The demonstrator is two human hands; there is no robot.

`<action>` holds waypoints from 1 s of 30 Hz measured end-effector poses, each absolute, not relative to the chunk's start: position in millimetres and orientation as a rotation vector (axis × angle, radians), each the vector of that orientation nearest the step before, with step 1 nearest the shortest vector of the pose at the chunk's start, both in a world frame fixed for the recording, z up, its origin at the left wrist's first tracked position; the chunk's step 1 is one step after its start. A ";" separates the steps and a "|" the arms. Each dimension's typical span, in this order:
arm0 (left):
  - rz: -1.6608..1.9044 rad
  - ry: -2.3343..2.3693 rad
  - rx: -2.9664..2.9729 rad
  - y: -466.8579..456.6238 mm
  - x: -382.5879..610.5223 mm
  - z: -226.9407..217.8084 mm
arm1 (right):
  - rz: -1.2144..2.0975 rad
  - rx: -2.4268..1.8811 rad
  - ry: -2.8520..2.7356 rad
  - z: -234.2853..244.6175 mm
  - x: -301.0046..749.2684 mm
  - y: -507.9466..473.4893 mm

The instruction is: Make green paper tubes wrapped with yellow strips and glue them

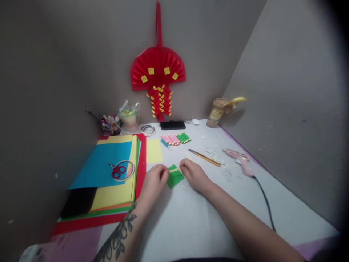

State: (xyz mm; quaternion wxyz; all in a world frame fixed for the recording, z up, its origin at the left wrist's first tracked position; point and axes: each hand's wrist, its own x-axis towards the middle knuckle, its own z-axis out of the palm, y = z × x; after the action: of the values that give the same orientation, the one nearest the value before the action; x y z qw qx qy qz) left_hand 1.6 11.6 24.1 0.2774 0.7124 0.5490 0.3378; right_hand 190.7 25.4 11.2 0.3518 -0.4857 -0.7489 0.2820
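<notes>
Between my two hands, above the white table, is a small green paper piece (175, 179) with a narrow yellow paper strip (175, 170) across its upper part. My left hand (156, 179) pinches the left end by the strip, thumb against fingers. On the other side my right hand (194, 175) has its fingers closed at the strip's right end. Beyond the hands lie rows of pink paper rolls (171, 139) and green paper rolls (184, 137), with yellow bands at their ends. A blue tube (166, 144) rests beside them.
Stacked coloured paper (109, 196) bears scissors (119, 171) and a ring at left. A yellow sheet (154, 151), pencils (204, 157), paper scraps and a corded pink glue gun (242, 162) lie about. Behind stand a phone (172, 125), tape rolls (148, 130) and cups (217, 112).
</notes>
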 end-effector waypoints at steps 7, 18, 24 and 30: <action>1.040 1.490 1.522 12.9 7.6 19.2 | 1.197 -1.130 -1.325 7.4 182.8 22.4; 0.930 1.437 1.636 8.7 14.8 18.7 | 1.434 -1.135 -0.972 14.1 180.8 24.3; 0.881 1.353 1.643 7.0 16.6 20.7 | 1.471 -1.119 -1.089 10.3 176.4 20.0; 0.799 1.339 1.701 7.2 12.4 23.9 | 1.388 -1.138 -1.207 9.8 176.9 18.6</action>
State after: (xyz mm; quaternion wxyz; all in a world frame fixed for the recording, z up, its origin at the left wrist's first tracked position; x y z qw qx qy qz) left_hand 12.4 7.2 23.9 0.4053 0.6739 0.5304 0.3165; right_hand 176.9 18.6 9.8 0.4699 -0.4646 -0.4925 0.5664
